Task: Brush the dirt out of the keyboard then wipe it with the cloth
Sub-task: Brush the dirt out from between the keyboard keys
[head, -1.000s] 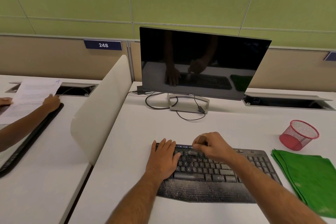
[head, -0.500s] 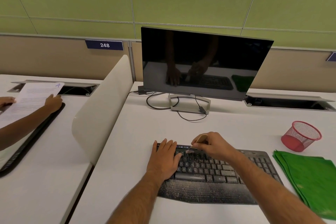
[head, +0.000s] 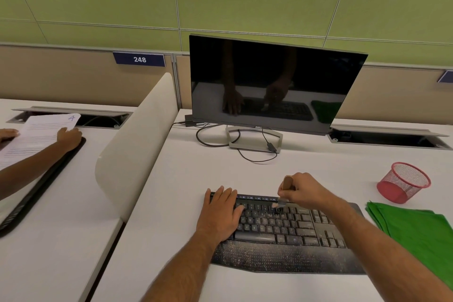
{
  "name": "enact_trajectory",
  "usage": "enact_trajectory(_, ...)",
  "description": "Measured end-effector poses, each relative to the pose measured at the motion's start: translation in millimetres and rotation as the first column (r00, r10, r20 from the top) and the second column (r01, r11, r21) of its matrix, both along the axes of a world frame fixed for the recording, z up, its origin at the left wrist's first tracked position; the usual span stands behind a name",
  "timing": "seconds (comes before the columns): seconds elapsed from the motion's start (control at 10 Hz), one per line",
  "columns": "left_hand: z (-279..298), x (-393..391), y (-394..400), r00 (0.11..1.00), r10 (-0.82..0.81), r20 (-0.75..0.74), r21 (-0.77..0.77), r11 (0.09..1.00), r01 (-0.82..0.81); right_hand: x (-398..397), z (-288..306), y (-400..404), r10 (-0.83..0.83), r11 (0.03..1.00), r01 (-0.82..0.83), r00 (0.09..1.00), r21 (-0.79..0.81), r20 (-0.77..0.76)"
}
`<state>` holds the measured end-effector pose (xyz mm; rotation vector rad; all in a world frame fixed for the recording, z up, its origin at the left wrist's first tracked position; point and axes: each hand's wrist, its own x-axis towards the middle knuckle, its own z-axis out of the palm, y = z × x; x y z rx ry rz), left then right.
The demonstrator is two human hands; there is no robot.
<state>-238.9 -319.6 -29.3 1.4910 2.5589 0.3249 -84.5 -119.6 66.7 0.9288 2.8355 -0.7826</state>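
A black keyboard (head: 289,235) with pale dust on its keys and palm rest lies on the white desk. My left hand (head: 220,216) lies flat on the keyboard's left end, fingers straight. My right hand (head: 304,191) grips a small brush (head: 285,185) with a wooden handle; its bristles touch the upper key rows near the middle. A folded green cloth (head: 416,235) lies on the desk just right of the keyboard.
A dark monitor (head: 274,83) on a grey stand, with cables, stands behind the keyboard. A red mesh cup (head: 404,181) sits at the right. A white curved divider (head: 137,144) separates the left desk, where another person's hands hold a paper (head: 39,132).
My right hand with the brush has shifted a little right along the upper key rows and lifted, so the handle now shows. My left hand has stayed in place.
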Motion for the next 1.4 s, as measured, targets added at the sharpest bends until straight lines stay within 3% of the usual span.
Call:
enact_trajectory(0.2, 0.2, -0.1, 0.6, 1.0, 0.001, -0.002, -0.004, 1.0, -0.001, 3.0, 6.3, -15.4, -0.076, 0.996, 0.084, 0.979, 0.035, -0.188)
enact_trajectory(0.3, -0.4, -0.2, 0.0, 1.0, 0.001, 0.003, -0.005, 1.0, -0.001, 3.2, 2.6, -25.7, -0.119, 0.993, 0.115, 0.965, -0.033, -0.233)
enact_trajectory(0.5, 0.0, -0.4, 0.5, 1.0, -0.001, 0.001, -0.01, 1.0, 0.001, 1.7, -6.0, -35.2, -0.201, 0.978, 0.186, 0.963, -0.097, -0.18)
enact_trajectory(0.7, -0.2, -0.5, 0.1, 1.0, -0.001, 0.005, 0.0, 1.0, 0.001, -1.6, -6.3, -38.2, -0.278, 0.961, 0.268, 0.927, -0.072, -0.25)
enact_trajectory(0.8, -0.1, -0.5, 0.7, 1.0, 0.0, 0.005, -0.001, 1.0, 0.0, -0.6, -7.2, -40.4, -0.233, 0.972, 0.229, 0.952, -0.046, -0.2)
enact_trajectory(1.0, -0.9, -0.7, 0.8, 1.0, -0.001, -0.001, -0.008, 1.0, 0.001, -3.3, -7.0, -38.2, -0.284, 0.959, 0.264, 0.915, -0.106, -0.286)
enact_trajectory(1.2, -1.3, -1.0, 1.6, 1.0, -0.001, 0.002, -0.011, 1.0, 0.001, -4.7, -6.6, -51.2, -0.213, 0.976, 0.199, 0.949, -0.083, -0.23)
enact_trajectory(1.4, -2.4, -1.6, 1.4, 1.0, -0.002, 0.005, -0.008, 1.0, 0.002, -7.3, -7.2, -47.7, -0.249, 0.969, 0.239, 0.929, -0.068, -0.273)
